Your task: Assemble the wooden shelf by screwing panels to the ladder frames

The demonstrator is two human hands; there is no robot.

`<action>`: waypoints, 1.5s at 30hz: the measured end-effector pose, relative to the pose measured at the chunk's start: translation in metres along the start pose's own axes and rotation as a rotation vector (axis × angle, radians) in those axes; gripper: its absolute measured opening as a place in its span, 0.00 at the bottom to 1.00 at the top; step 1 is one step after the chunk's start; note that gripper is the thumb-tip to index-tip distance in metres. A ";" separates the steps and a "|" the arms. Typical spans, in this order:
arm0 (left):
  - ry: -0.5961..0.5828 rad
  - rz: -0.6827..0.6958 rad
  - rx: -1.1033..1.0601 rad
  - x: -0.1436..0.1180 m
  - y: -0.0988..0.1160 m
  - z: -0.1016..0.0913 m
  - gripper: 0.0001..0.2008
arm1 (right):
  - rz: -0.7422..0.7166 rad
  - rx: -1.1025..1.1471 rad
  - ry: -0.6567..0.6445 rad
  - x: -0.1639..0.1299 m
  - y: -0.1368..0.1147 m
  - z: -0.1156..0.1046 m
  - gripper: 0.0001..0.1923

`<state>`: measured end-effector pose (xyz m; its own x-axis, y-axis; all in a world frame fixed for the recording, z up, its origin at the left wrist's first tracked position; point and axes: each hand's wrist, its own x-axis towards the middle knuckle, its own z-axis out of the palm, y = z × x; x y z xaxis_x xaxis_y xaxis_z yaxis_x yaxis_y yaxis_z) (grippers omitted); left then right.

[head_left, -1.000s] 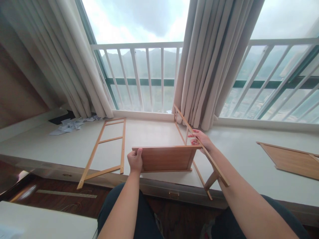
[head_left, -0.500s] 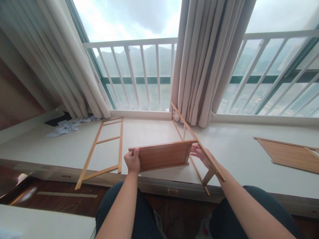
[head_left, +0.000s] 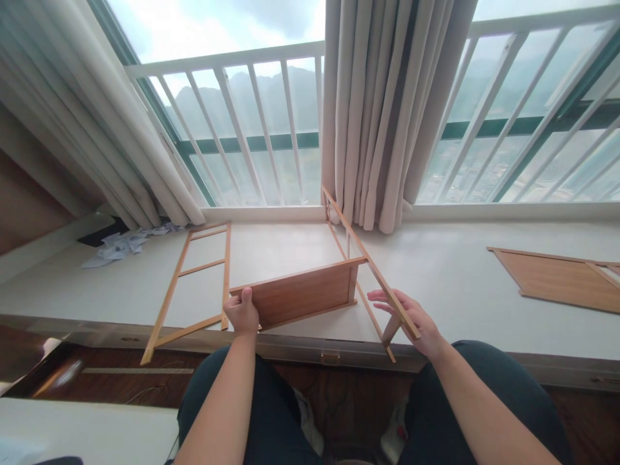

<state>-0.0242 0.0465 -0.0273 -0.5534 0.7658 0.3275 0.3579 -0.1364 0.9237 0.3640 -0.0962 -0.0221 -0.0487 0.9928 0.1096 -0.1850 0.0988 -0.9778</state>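
A left hand (head_left: 243,312) clamps one end of a wooden panel (head_left: 305,294), thumb on top, holding it at a tilt above a white window ledge (head_left: 450,284). The panel's opposite end meets the rail of a wooden frame (head_left: 385,283). There, the right hand (head_left: 416,316) sits lower on the rail, its fingers extended and uncurled, clear of the panel. A ladder-like frame (head_left: 167,303) lies at left.
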 end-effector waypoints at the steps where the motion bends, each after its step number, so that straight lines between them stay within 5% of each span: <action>1: 0.004 -0.002 0.003 0.000 0.000 0.000 0.33 | 0.005 -0.014 -0.044 -0.003 -0.003 -0.001 0.24; 5: 0.016 -0.011 0.015 -0.001 0.000 0.000 0.32 | 0.052 -0.112 -0.216 -0.012 -0.009 -0.005 0.33; 8: 0.017 -0.010 0.022 -0.001 0.001 0.000 0.31 | 0.083 -0.252 -0.254 -0.011 -0.006 -0.003 0.23; 10: 0.014 -0.009 0.023 -0.001 0.003 0.000 0.32 | 0.102 -0.303 -0.235 -0.006 0.003 0.001 0.18; 18: 0.016 -0.016 0.034 -0.003 0.006 -0.006 0.32 | 0.107 -0.276 -0.072 0.003 0.047 0.003 0.33; 28: 0.016 0.003 0.047 -0.005 0.001 -0.014 0.34 | 0.045 -0.060 0.181 0.015 0.044 -0.010 0.31; 32: 0.020 0.008 0.046 -0.005 0.003 -0.015 0.35 | 0.044 0.023 0.158 0.028 0.046 -0.010 0.27; 45: 0.011 -0.035 0.056 -0.028 0.001 -0.013 0.32 | 0.036 -0.026 0.031 0.071 0.043 -0.007 0.41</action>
<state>-0.0184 0.0166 -0.0327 -0.5746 0.7626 0.2972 0.3797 -0.0734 0.9222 0.3598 -0.0215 -0.0577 -0.0247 0.9973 0.0693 -0.1577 0.0646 -0.9854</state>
